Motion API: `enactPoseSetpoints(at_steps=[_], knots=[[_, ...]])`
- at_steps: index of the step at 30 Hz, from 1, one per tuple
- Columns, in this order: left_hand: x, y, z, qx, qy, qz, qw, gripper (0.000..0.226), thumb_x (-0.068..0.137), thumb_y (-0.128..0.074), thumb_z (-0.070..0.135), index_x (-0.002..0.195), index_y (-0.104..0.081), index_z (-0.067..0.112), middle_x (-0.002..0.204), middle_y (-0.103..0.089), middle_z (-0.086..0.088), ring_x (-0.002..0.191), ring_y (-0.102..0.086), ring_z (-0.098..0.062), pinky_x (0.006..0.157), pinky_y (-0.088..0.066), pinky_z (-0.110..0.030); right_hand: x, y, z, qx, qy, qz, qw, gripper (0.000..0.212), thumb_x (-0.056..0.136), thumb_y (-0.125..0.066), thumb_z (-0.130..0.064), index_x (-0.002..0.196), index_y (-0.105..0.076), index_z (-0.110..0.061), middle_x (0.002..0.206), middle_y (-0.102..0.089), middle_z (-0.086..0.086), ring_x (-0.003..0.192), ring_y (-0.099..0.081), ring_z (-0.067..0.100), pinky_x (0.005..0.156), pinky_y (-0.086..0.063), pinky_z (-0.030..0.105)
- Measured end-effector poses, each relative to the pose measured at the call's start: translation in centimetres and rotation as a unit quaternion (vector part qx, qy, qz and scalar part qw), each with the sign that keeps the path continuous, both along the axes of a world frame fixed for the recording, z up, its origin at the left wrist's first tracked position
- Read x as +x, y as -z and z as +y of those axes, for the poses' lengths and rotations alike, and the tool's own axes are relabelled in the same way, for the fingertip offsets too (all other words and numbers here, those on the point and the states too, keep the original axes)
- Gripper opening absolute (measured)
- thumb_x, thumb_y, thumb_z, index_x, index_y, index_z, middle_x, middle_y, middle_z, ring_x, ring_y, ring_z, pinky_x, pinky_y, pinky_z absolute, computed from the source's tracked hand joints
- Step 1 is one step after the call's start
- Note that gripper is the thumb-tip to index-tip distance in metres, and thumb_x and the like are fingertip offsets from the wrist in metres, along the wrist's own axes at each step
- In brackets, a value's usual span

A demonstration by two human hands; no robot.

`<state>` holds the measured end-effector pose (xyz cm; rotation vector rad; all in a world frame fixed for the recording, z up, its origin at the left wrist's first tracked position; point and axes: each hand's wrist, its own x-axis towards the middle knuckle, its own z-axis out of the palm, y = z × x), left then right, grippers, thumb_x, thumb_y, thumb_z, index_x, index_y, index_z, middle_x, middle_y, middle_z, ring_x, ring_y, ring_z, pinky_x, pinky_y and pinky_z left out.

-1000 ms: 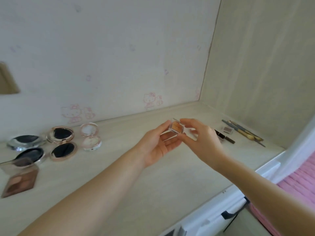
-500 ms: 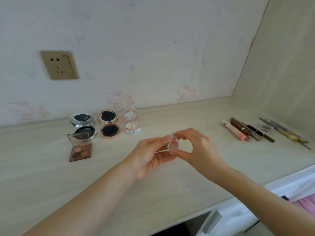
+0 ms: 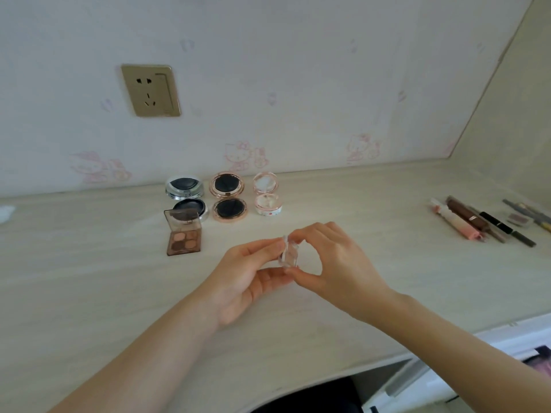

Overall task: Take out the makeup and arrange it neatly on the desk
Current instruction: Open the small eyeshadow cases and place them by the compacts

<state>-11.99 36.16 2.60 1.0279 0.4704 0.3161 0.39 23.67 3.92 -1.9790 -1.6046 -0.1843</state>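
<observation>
A small clear square makeup case (image 3: 288,252) is held upright above the pale wooden desk (image 3: 89,278), pinched between my left hand (image 3: 250,275) and my right hand (image 3: 334,263). Behind my hands stand an open brown eyeshadow palette (image 3: 183,234), an open silver compact (image 3: 186,196), an open rose-gold compact (image 3: 228,196) and an open pink clear compact (image 3: 267,195). At the right lie a pink tube (image 3: 456,223), a brown tube (image 3: 468,217), a black pencil (image 3: 507,229) and a small square pan (image 3: 520,219).
A gold wall socket (image 3: 150,90) sits above the compacts. The desk meets a side wall (image 3: 512,114) at the right. The front edge curves over a dark gap (image 3: 313,394), with a white drawer front (image 3: 447,371) at the lower right.
The view has swung left and down, bringing the socket and the compacts toward the middle. Both hands have kept the small case, which has turned from showing its orange pan to standing edge-on.
</observation>
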Motion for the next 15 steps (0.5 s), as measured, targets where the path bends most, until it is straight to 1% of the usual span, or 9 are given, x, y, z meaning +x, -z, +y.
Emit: enactPoseSetpoints(at_steps=[3,7,11,13,15], knots=[[-0.9,0.1,0.3,0.000,-0.015,-0.005,1.000,0.034,0.081,-0.067,0.021,0.108,-0.070,0.001,0.104,-0.069,-0.019,0.090,-0.066,-0.033,0.082,-0.058,-0.039,-0.7,0.0,0.7,0.012,-0.007,0.010,1.000,0.040,0.075,-0.072,-0.037,0.110,-0.063,-0.019,0.103,-0.061,-0.009,0.098,-0.053,0.016,0.082,-0.047,0.035],[-1.3,0.0,0.3,0.002,-0.044,-0.014,0.999,0.036,0.076,-0.069,0.024,0.103,-0.072,0.001,0.100,-0.068,-0.020,0.083,-0.066,-0.030,0.076,-0.058,-0.035,-1.5,0.1,1.4,0.048,-0.012,0.038,0.998,0.039,0.072,-0.076,-0.030,0.106,-0.063,-0.016,0.100,-0.061,-0.008,0.093,-0.054,0.017,0.080,-0.047,0.032],[-1.6,0.0,0.7,0.033,-0.044,-0.008,0.998,0.030,0.082,-0.067,0.025,0.104,-0.073,0.005,0.112,-0.066,-0.023,0.084,-0.065,-0.027,0.077,-0.057,-0.034,-1.8,0.7,1.9,0.072,-0.018,0.092,0.993,0.038,0.070,-0.078,-0.022,0.105,-0.064,-0.016,0.100,-0.063,-0.010,0.093,-0.054,0.013,0.080,-0.045,0.025],[-1.9,0.2,1.0,0.049,-0.039,-0.006,0.998,0.032,0.080,-0.068,0.027,0.103,-0.074,0.005,0.110,-0.068,-0.020,0.086,-0.065,-0.026,0.079,-0.057,-0.034,-1.9,0.9,2.1,0.075,-0.023,0.107,0.991,0.037,0.071,-0.078,-0.024,0.105,-0.065,-0.017,0.100,-0.064,-0.012,0.094,-0.054,0.012,0.081,-0.044,0.022],[-2.1,0.1,1.1,0.062,-0.045,-0.006,0.997,0.035,0.075,-0.070,0.030,0.101,-0.075,0.007,0.106,-0.071,-0.016,0.085,-0.067,-0.023,0.076,-0.057,-0.031,-1.9,1.0,2.3,0.083,-0.020,0.104,0.991,0.037,0.071,-0.077,-0.029,0.105,-0.065,-0.018,0.100,-0.065,-0.012,0.096,-0.055,0.013,0.082,-0.044,0.022]])
